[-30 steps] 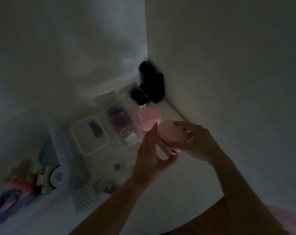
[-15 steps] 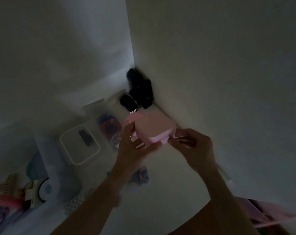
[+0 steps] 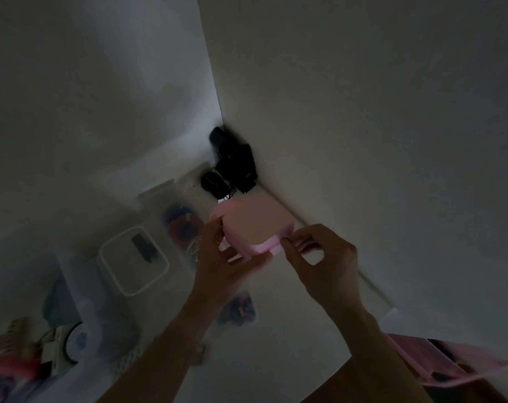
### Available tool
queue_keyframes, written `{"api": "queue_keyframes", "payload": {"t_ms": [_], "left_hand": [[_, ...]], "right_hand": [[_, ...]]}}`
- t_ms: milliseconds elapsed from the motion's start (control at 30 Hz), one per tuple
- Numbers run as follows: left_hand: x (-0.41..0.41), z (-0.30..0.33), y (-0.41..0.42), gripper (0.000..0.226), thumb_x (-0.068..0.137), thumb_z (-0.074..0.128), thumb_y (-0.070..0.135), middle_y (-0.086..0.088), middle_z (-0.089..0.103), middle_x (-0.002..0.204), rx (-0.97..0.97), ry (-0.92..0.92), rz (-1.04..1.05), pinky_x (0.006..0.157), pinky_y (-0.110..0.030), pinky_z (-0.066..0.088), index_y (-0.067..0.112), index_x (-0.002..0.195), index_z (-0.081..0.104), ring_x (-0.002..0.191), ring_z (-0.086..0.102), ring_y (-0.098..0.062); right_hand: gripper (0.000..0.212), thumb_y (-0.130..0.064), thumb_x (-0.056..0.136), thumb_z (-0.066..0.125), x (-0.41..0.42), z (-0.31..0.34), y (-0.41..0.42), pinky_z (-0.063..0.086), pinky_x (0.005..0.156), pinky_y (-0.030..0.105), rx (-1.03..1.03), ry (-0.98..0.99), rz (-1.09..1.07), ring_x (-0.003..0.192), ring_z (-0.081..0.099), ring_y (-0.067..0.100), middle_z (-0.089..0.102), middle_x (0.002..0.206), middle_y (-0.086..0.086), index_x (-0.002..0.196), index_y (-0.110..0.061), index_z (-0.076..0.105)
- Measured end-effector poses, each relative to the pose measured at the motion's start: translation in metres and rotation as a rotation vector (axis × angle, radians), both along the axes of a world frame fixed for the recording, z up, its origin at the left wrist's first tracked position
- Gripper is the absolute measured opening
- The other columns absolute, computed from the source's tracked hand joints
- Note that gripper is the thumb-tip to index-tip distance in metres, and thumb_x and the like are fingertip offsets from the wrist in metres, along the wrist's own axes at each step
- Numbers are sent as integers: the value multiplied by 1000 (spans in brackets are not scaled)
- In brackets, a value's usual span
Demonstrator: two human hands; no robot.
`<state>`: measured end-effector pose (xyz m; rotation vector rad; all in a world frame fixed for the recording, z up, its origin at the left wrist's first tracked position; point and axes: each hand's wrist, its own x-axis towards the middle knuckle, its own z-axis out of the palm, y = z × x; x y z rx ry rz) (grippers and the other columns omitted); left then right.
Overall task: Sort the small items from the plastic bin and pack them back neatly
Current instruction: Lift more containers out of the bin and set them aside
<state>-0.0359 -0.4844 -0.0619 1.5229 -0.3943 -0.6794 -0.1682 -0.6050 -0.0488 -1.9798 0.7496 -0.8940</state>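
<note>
The scene is dim. I hold a small pink box (image 3: 254, 226) with rounded corners above the white floor, its flat side facing me. My left hand (image 3: 220, 257) grips its left and lower edge. My right hand (image 3: 319, 257) pinches its right corner between thumb and forefinger. Behind it lies a clear plastic bin (image 3: 171, 199) holding red and blue items (image 3: 183, 225). A white square lid (image 3: 133, 260) with a dark item on it sits to the left.
Black devices with cables (image 3: 232, 167) fill the wall corner. A small clear pouch of coloured bits (image 3: 238, 309) lies under my left forearm. Toys and a round dial object (image 3: 72, 341) crowd the lower left. Pink fabric (image 3: 450, 365) is at lower right.
I have turned the pink box so its flat face points up at me, and my right hand has slid from on top of it to its right corner. The camera shifted.
</note>
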Motion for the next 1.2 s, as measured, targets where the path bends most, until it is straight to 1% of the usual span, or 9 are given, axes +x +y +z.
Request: {"api": "queue_keyframes", "payload": {"t_ms": [200,333,467,533,600,733,900,1000,1200], "left_hand": [[13,9,7,93,48,89,16,-12,61,127,-15,33,-112,74,-23,55,10,132,48,102,69,-15],[18,24,12,92,53,86,10,-7,60,130,13,22,-378,81,-26,53,14,135,45,111,63,-14],[20,25,9,96,53,85,5,1,59,126,47,43,-485,79,-26,52,9,138,41,105,63,-10],[19,15,4,94,53,84,1,14,63,116,105,51,-526,75,-22,53,13,136,42,100,65,-5],[14,1,-2,92,56,82,-3,15,62,122,151,70,-576,76,-26,54,22,136,43,103,67,-10],[1,-37,-23,100,69,76,-11,3,48,143,256,111,-646,88,-40,57,37,147,35,115,65,-24],[-15,-72,-49,105,78,74,3,-12,34,152,569,-261,-642,109,-34,42,24,158,10,136,44,-23],[-16,-77,-42,79,87,62,10,-10,39,151,648,-449,-521,113,-28,32,16,155,22,139,40,-22],[3,-61,4,51,90,52,23,-13,59,129,691,-663,-381,101,-35,45,11,140,48,118,58,-28]], "right_hand": [[7,-3,86,71,-3,3,-13,55,69,28,376,-207,-32,72,67,17,69,77,1,85,-7,66],[3,5,89,63,8,-2,-24,49,64,23,653,-383,38,69,61,13,66,75,1,89,4,60],[3,-3,91,63,10,-5,-36,48,63,22,717,-312,51,70,60,13,67,78,2,92,0,63],[20,-12,93,62,-1,-5,-41,53,70,24,800,-257,81,79,67,15,73,93,5,110,-1,63],[39,-30,91,65,-20,-14,-44,56,81,32,869,-123,160,98,70,18,71,115,3,128,-22,58],[71,-36,64,84,-46,-46,-28,60,82,46,951,150,121,107,65,21,62,124,-3,128,-41,53],[82,-31,56,94,-27,-95,-25,60,72,43,1029,73,-280,111,59,31,52,128,9,123,-33,47],[91,-40,49,95,4,-131,-31,55,88,55,931,168,-409,109,56,31,48,129,14,123,-36,43],[91,-43,61,89,55,-146,-27,43,103,44,797,356,-399,120,51,37,54,130,19,133,-11,44]]}}
